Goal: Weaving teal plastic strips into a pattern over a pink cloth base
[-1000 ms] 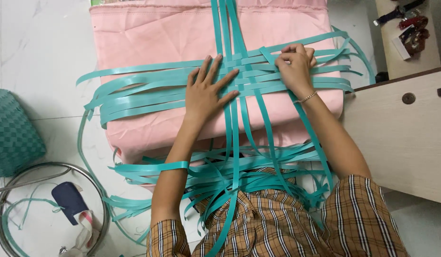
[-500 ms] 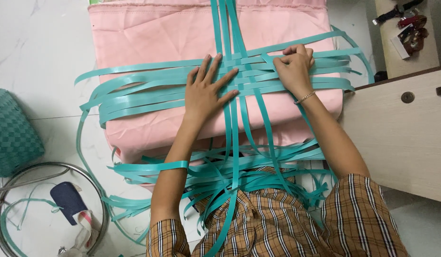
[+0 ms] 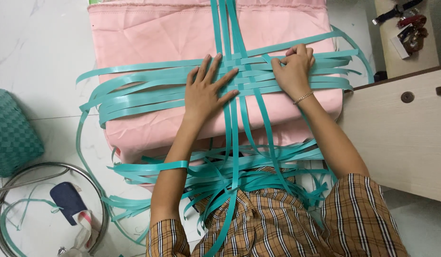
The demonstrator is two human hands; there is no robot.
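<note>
A cushion (image 3: 149,43) lies on the floor (image 3: 34,52) in front of the person, and a band of strips (image 3: 149,93) runs across it from side to side. More strips run over it lengthwise, crossing the band near the middle. The left hand (image 3: 206,93) lies flat on the crossing; the right hand (image 3: 292,71) rests on the band just to its right. A woven basket (image 3: 11,133) sits on the floor to the left, a metal ring (image 3: 20,173) nearer than it. A cabinet (image 3: 396,138) stands to the right.

Teal strips (image 3: 230,28) and pink cushion (image 3: 149,38) cut off at top edge
</note>
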